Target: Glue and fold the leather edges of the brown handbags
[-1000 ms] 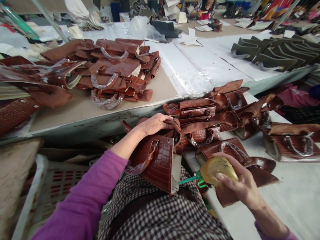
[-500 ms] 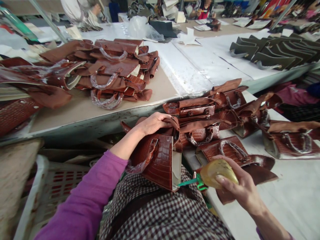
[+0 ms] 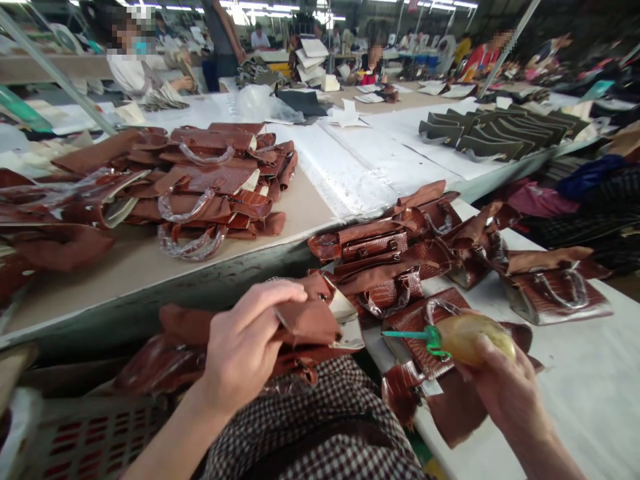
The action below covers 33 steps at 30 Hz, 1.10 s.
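My left hand (image 3: 250, 337) grips the brown lining flap of a reddish-brown handbag (image 3: 320, 317), its fingers bent over the cloth. The bag lies tipped above my lap, its pale inner side facing right. In my right hand (image 3: 505, 373) is a yellowish squeeze bottle (image 3: 475, 339) with a green cap and a long thin green nozzle pointing left. That nozzle is apart from the held bag, over another brown handbag (image 3: 425, 333) on the white table. A checked apron (image 3: 320, 413) covers my lap.
Several brown handbags (image 3: 385, 247) stand along the white table (image 3: 575, 373) to the right. A pile of brown bags (image 3: 210, 180) lies on the left table. Dark green pieces (image 3: 500, 130) sit farther back. A white plastic basket (image 3: 95, 433) is at lower left. Other people work behind.
The held bag has turned and tipped, its lining flap now facing up. My right hand has drawn the bottle's nozzle away from the bag's edge, up and right. The view has tilted up.
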### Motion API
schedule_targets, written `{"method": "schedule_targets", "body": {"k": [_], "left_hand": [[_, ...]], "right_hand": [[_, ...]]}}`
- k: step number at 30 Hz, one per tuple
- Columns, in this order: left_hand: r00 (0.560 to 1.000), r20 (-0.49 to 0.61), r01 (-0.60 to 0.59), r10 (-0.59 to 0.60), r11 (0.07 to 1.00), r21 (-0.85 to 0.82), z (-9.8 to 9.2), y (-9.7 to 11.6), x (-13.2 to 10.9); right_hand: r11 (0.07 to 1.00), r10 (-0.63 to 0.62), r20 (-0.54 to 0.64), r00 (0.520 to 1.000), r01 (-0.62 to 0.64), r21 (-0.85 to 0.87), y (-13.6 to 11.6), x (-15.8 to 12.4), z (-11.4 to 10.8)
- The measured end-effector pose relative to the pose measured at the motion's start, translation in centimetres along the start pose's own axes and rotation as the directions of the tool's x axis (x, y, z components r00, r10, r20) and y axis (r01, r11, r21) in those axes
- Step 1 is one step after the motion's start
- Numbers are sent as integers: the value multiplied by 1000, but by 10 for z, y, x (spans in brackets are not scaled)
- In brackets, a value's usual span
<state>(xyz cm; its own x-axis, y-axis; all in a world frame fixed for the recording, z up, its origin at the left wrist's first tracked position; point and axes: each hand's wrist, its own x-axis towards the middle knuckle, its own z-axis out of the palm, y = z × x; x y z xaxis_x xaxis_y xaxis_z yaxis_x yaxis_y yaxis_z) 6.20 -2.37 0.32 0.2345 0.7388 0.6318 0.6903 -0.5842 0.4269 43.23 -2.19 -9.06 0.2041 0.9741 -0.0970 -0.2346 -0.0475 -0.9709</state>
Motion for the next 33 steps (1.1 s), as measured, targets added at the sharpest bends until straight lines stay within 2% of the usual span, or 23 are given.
{"method": "schedule_targets", "body": {"k": [2, 5, 7, 12, 19, 22, 27, 33], "left_hand": [[999, -39, -24, 23, 999, -27, 7, 14, -26], [991, -93, 84, -93, 991, -101, 16, 29, -55], [980, -105, 151, -168, 976, -158, 17, 33, -63], [972, -86, 190, -218, 948, -257, 12, 23, -54], [958, -38, 255, -283, 907, -335, 11, 21, -46], [965, -8, 246, -262, 915, -321, 12, 24, -49], [975, 24, 217, -220, 931, -294, 12, 25, -52], [977, 39, 212, -211, 927, -309, 10, 27, -52]], "right_hand": [[999, -2, -12, 1000, 2, -33, 2, -1, -1], [995, 31, 26, 999, -29, -100, 9, -3, -2], [984, 47, 68, 997, -35, -175, 14, -1, -3], [951, -42, 144, 989, 84, -296, 13, 18, 13], [897, -37, 293, 955, 161, -411, 5, 44, 48], [868, -53, 329, 943, 206, -451, 8, 52, 57], [839, -56, 338, 940, 228, -495, 8, 62, 62], [839, 20, 385, 923, 194, -508, 2, 65, 54]]}}
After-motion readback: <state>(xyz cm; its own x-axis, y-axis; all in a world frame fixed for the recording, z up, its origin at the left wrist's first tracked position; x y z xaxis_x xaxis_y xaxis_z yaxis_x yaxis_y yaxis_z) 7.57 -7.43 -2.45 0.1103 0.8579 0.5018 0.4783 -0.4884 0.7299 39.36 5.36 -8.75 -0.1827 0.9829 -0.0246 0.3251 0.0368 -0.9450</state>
